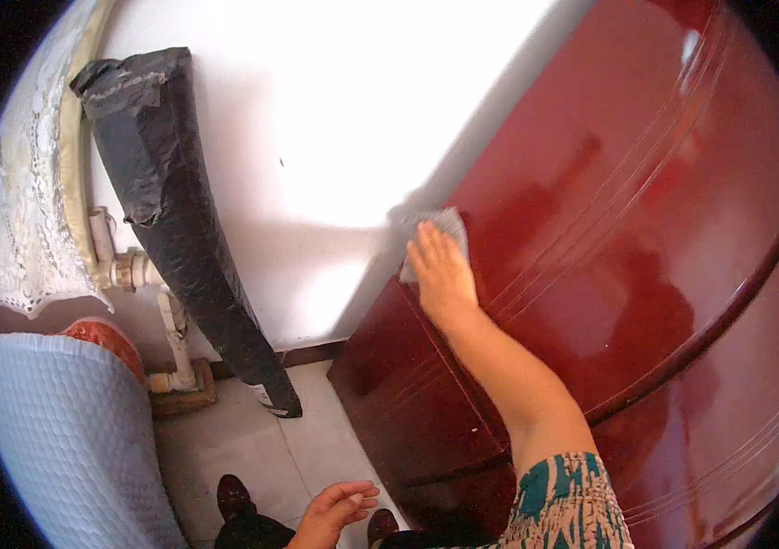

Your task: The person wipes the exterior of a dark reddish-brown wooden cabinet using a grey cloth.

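I see left hand [336,512] cropped near wrist, six o'clock; right hand [444,279] hides part of grey cloth [456,229]; cabinet [627,183] cut off, three o'clock.

OK, scanning quick for txt: nothing's reading clearly rn. Only candidate, a small white label-like patch [262,395], is sitting nr the bottom end of the long blk-wrapped pkg [174,183]; that one's showing faint marks, but they're coming thru too tiny + blurry to make out, so no legible wds, nos., brands or signs are turning up, w/ that patch staying unreadable.
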The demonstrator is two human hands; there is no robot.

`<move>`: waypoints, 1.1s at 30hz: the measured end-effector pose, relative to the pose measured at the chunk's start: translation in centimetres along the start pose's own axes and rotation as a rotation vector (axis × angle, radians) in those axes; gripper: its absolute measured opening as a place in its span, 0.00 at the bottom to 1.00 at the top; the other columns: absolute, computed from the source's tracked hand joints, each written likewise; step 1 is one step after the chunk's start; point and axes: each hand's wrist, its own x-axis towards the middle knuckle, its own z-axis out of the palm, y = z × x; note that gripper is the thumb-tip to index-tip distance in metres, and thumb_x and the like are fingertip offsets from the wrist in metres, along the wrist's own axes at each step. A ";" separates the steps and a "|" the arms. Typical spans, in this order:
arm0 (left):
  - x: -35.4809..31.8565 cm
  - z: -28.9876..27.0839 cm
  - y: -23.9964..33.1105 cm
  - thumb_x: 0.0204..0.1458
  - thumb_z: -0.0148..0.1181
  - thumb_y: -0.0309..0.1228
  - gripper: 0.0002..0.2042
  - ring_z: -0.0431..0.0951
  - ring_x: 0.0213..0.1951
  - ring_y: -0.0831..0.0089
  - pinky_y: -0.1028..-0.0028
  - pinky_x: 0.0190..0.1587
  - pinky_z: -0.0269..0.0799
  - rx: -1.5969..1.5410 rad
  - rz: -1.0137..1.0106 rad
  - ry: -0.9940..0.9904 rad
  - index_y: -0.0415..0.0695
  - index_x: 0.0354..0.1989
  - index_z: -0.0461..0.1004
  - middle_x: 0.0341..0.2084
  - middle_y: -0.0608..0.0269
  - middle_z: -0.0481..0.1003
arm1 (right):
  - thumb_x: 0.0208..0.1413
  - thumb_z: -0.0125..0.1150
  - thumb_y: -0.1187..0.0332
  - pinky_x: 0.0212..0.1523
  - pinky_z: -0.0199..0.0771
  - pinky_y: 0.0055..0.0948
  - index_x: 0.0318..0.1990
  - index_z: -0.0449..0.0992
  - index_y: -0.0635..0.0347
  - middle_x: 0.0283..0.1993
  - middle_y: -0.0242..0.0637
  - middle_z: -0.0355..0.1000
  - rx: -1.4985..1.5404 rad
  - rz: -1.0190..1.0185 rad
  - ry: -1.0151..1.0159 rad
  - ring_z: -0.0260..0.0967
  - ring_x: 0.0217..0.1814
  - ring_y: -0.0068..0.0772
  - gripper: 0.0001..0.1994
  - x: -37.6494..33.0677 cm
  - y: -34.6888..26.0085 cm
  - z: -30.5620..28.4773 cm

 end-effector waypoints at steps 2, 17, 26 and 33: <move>0.2 0.2 0.1 0.57 0.52 0.37 0.18 0.72 0.50 0.70 0.71 0.53 0.65 0.016 -0.010 -0.008 0.42 0.53 0.69 0.46 0.61 0.73 | 0.61 0.39 0.61 0.71 0.30 0.36 0.69 0.47 0.54 0.73 0.42 0.38 0.030 -0.071 -0.012 0.33 0.75 0.38 0.28 -1.3 -2.4 1.6; 3.9 -0.1 -2.4 0.53 0.52 0.33 0.16 0.72 0.46 0.71 0.70 0.48 0.65 0.189 -0.054 0.090 0.42 0.49 0.69 0.45 0.61 0.73 | 0.58 0.43 0.63 0.70 0.33 0.38 0.63 0.59 0.58 0.72 0.44 0.44 0.216 -0.152 0.056 0.37 0.74 0.38 0.25 -20.1 -1.6 1.9; 5.9 -0.7 -4.8 0.54 0.53 0.35 0.13 0.73 0.42 0.73 0.73 0.45 0.66 0.291 -0.032 0.118 0.45 0.46 0.71 0.41 0.64 0.75 | 0.51 0.49 0.71 0.69 0.42 0.39 0.64 0.59 0.55 0.70 0.44 0.49 0.262 0.282 0.322 0.45 0.72 0.40 0.29 -24.7 12.8 -3.1; 6.8 -0.7 -5.6 0.53 0.51 0.35 0.15 0.74 0.43 0.73 0.74 0.45 0.68 0.345 -0.063 0.127 0.43 0.47 0.70 0.42 0.63 0.75 | 0.51 0.49 0.70 0.67 0.46 0.39 0.61 0.63 0.56 0.67 0.42 0.53 0.159 0.577 0.605 0.47 0.71 0.39 0.26 -24.5 19.2 -5.1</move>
